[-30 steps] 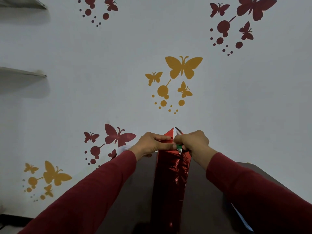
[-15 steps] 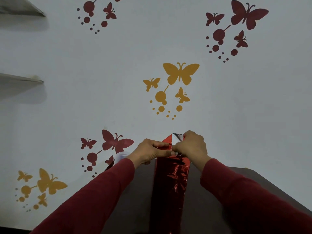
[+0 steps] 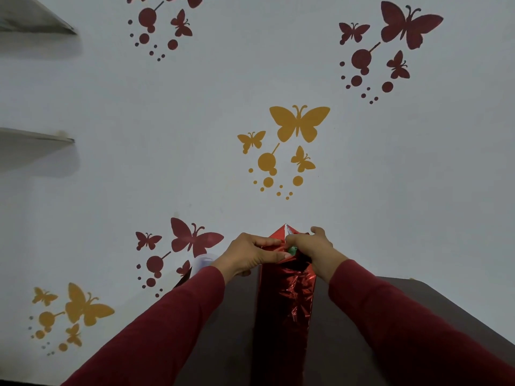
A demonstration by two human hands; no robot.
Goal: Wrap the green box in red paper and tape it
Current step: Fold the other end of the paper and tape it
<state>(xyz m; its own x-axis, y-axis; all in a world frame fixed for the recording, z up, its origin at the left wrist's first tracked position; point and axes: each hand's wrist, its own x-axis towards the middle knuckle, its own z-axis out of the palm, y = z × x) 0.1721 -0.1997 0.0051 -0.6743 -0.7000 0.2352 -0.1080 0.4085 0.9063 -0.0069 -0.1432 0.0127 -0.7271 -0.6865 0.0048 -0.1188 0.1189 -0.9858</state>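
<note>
1. The box (image 3: pixel 292 249) stands upright on the dark table (image 3: pixel 390 330), almost wholly inside the red paper (image 3: pixel 284 302); only a sliver of green peeks out at the top, between the hands.
2. The left hand (image 3: pixel 248 256) grips the paper's top edge, thumb laid along the fold.
3. The right hand (image 3: pixel 312 246) has shifted: a second ago its fingers were tucked tight over the flap, now they are lifted and curled over the far side, pinching paper.
4. The pointed flap (image 3: pixel 280 234) still sticks up, silver underside showing.
5. My read: the top end is mid-fold, not closed yet, and no tape is on it that I can see.
</note>
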